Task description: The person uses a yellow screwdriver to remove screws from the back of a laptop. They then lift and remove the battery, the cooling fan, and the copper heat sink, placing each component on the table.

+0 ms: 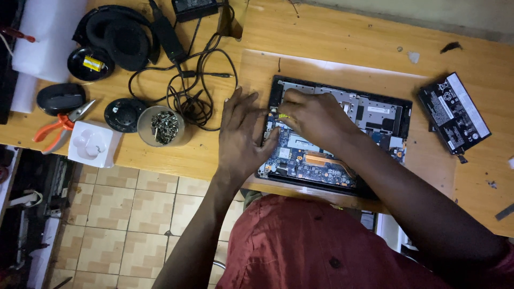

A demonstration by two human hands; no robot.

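An opened laptop (375, 112) lies on the wooden table (332, 37) with its circuit board and copper heat pipe (326, 159) bare. My left hand (241, 136) rests flat, fingers spread, on the laptop's left edge and the table beside it. My right hand (313, 115) is closed over the board near the upper left corner, pinching a small yellow-handled tool (282, 115) whose tip touches the board. Most of that tool is hidden under my fingers.
A black battery pack (454, 112) lies to the right. On the left sit a cup of screws (164, 127), tangled black cables (195, 85), a power adapter (194, 7), headphones (120, 37), orange-handled pliers (59, 126), a white box (92, 143) and round black lids (124, 114).
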